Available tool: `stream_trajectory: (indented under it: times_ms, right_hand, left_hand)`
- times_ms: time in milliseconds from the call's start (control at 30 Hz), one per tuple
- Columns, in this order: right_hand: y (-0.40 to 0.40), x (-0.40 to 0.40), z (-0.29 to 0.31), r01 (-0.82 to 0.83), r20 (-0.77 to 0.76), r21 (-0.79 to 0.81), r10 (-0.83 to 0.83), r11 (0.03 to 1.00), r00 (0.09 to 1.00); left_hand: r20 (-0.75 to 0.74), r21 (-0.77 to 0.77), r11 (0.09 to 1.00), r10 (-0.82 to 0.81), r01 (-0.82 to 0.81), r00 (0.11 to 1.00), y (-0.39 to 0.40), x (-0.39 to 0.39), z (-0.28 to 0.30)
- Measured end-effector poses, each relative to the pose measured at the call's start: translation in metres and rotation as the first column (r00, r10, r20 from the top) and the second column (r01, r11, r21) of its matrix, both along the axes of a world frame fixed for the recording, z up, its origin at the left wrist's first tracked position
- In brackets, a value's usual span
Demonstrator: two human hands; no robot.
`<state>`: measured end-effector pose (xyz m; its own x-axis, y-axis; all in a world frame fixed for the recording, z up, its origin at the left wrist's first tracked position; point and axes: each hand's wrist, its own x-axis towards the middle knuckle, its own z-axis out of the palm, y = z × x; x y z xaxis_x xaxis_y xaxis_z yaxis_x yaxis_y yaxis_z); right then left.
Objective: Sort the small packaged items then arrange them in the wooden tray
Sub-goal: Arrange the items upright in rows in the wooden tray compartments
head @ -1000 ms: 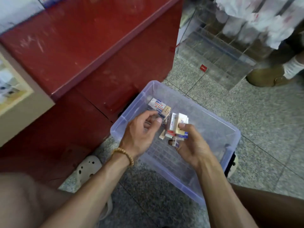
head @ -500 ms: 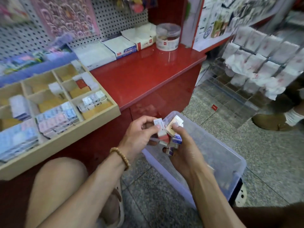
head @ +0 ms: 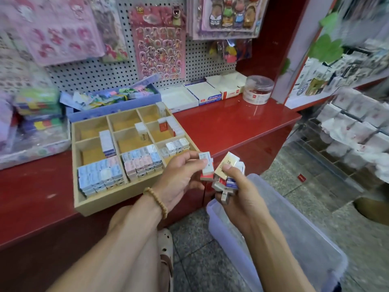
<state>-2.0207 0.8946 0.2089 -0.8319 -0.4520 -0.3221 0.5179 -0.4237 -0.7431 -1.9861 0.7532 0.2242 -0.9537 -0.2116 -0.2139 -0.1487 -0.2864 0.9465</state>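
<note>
The red worktop (head: pixel 231 123) is carrying the wooden tray (head: pixel 117 197), which is sitting at its front edge, presumably so the person can reach it from a low seat. Most of the tray's compartments nearest that edge are already standing full of small upright packets, grouped by colour, while those farther back are holding only a few. Below and right of the tray, a clear plastic bin (head: pixel 284 239) is resting on the floor. Just right of the tray's front corner, the right hand (head: pixel 237 199) is clutching a mixed bunch of small packets (head: pixel 229 175), fingers curled round them as a supply to sort from. The left hand (head: pixel 179 175) is pinching one white-and-red packet (head: pixel 207 168) between thumb and fingertips, held apart from the bunch, likely to read it and choose its compartment.
</note>
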Motion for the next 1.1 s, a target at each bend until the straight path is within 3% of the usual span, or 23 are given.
stream_trajectory:
  times_ms: [267,467,733,967,1100]
  right_hand:
    - [-0.047,-0.007,0.024,-0.052,-0.049,0.082,0.056,0.995,0.997]
    - [-0.066,-0.015,0.036,-0.057,-0.023,0.036,0.058,0.998,0.998]
    - [-0.084,-0.051,0.035,-0.036,-0.056,0.126,0.043,0.991,0.997]
    - [-0.094,-0.094,0.032,-0.028,-0.032,0.113,0.031,0.993,0.999]
    - [-0.098,-0.116,0.024,-0.005,-0.037,0.164,0.011,0.986,0.999]
  left_hand:
    - [-0.006,0.006,0.989,0.148,-0.148,0.989,-0.055,0.008,0.016]
    - [-0.017,-0.020,0.979,0.204,-0.204,0.979,-0.099,0.003,0.030]
    - [0.031,-0.263,0.946,0.203,-0.188,0.979,-0.147,-0.047,0.044]
    - [0.013,-0.532,0.834,0.182,-0.148,0.983,-0.194,-0.116,0.026]
    - [0.025,-0.696,0.711,0.167,-0.103,0.986,-0.212,-0.146,0.011]
